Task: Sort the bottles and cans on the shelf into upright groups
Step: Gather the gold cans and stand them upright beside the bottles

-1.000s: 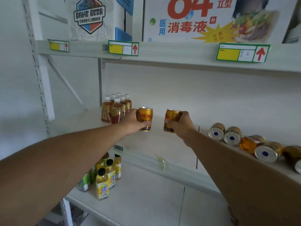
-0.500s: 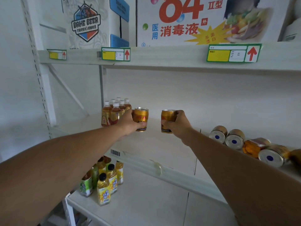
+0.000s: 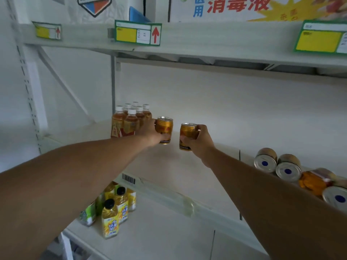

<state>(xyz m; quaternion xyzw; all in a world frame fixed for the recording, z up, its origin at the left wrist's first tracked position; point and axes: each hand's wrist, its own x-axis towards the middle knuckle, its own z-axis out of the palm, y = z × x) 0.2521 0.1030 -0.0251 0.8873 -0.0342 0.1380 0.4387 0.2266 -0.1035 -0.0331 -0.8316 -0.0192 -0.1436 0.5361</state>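
Observation:
My left hand grips a gold can, held upright just right of a cluster of amber tea bottles with white caps on the middle shelf. My right hand holds a second gold can upright, a short gap to the right of the first. Whether the two cans touch the shelf I cannot tell. At the right end of this shelf several cans lie on their sides, silver bottoms facing me, with an orange bottle lying among them.
The lower shelf carries upright yellow-label bottles with black caps and a green-label bottle. The upper shelf edge bears yellow price tags, with cardboard boxes above. A white upright stands at the left.
Both hands have stayed on their cans, close to the tea bottles. The view has drawn nearer and tilted down a little, and the cans seem slightly farther back.

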